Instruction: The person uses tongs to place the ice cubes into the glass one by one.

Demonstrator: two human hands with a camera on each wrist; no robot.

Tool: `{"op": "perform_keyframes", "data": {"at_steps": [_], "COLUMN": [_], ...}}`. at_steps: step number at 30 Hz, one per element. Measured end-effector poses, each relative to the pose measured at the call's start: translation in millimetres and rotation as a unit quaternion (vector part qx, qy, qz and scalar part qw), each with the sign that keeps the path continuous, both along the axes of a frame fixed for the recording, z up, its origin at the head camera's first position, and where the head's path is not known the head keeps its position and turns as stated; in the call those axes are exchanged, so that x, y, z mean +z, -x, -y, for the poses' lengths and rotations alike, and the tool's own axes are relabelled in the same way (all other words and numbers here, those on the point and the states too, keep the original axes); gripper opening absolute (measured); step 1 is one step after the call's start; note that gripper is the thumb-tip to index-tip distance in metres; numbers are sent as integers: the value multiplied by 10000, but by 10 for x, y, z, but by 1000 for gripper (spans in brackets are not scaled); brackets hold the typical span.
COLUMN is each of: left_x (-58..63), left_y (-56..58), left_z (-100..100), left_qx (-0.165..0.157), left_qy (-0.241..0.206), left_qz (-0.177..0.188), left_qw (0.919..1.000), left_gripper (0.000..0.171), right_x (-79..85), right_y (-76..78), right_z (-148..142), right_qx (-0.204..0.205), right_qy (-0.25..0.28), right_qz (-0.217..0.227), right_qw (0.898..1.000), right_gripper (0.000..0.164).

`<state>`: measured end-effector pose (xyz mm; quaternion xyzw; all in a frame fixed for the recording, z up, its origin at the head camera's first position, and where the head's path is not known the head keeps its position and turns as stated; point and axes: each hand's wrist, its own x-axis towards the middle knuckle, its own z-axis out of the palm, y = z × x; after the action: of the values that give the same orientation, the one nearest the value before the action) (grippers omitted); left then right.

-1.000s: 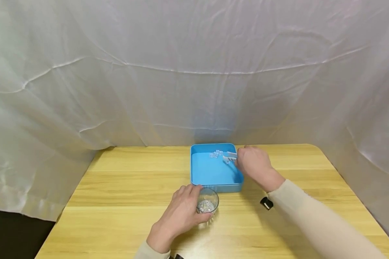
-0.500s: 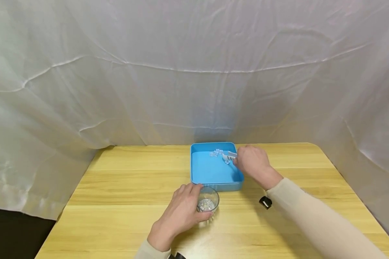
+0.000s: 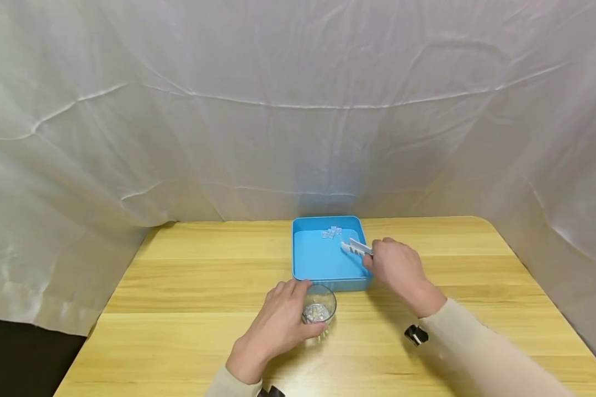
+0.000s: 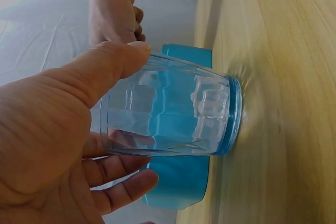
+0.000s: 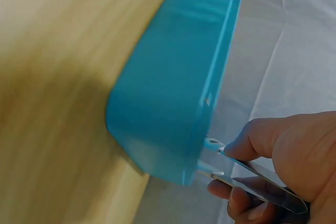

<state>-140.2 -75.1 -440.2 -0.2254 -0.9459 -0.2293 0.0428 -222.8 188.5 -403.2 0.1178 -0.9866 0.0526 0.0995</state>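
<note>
My left hand (image 3: 278, 320) holds a clear drinking glass (image 4: 168, 108) upright on the table, thumb on one side and fingers on the other. Clear ice-like cubes (image 4: 212, 103) lie in its bottom. Over the right part of a blue square tray (image 3: 315, 259), my right hand (image 3: 399, 270) pinches small metal tongs (image 5: 262, 190) with pale tips. Their tips point left over the tray floor; I cannot tell whether a cube sits between them. A small cluster of clear cubes (image 3: 331, 232) lies near the tray's back wall.
The glass stands right in front of the tray's near wall on a light wooden table (image 3: 189, 286). A pale cloth curtain (image 3: 258, 154) hangs behind the table and along its sides. Black bands are worn at both wrists.
My right hand and the tongs have drawn back a little to the right and nearer. The lone cube at the tong tips no longer shows on the tray floor. The left hand stays put.
</note>
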Motion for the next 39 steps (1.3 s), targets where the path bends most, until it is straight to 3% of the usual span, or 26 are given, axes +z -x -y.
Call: {"op": "perform_keyframes", "data": {"at_steps": [10,22,30,39], "left_x": [6,68,178,217], "left_y": [-42,-36,5,-8], "left_z": [37,63,67,113], "left_qx": [-4,-18,-172,-124], "left_qy": [29,205,410,429], "left_qz": [15,28,290,573], "left_qw": [10000,9998,9986,9974], "left_gripper": [79,81,78,78], "right_x": [-177,-208,-216,-259], "right_y": [-175,-202,-296,-409], "right_z": [92,78,65,87], "right_qx": [10,4,-74,94], "right_qy": [413,856,1339,1431], "right_qz": [-158,-122,-245,-506], "right_qw": [9990,9963,9907,9884], "right_gripper": [31,29,21,16]}}
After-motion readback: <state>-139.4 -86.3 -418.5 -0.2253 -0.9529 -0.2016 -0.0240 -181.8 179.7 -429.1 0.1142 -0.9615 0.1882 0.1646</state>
